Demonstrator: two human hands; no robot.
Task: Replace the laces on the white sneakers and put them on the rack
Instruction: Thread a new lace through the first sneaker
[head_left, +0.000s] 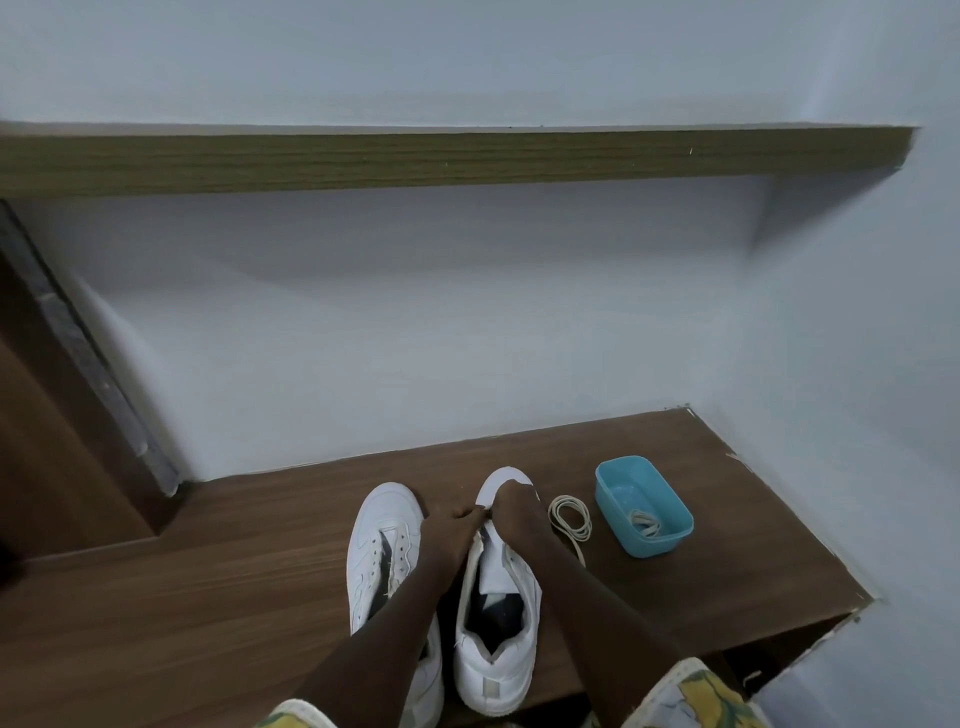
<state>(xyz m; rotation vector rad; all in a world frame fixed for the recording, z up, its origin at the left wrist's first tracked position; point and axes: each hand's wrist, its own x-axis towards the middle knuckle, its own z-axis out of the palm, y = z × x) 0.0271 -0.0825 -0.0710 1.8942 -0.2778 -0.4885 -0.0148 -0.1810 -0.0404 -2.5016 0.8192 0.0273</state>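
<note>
The right sneaker (498, 597) stands on the table (208, 597) with its heel toward the person and its toe toward the wall, so its long axis runs straight away from the body. Both hands meet at the far end of its eyelet rows. The left hand (457, 525) has curled fingers gripping the left eyelet edge. The right hand (511, 506) is curled over the toe end. Whether either grip also pinches a lace tip cannot be told, as the fingers hide that spot. A beige strand seems to run along the shoe's left edge. The left sneaker (384, 561) lies just beside it, parallel, with bare eyelets. A coiled lace (570, 517) lies on the table just right of the right sneaker, nearer the right hand, which would probably be the one to reach for it. Further right stands a blue tub (608, 488) holding another lace (644, 524). A shelf (415, 161) runs along the wall above.
</note>
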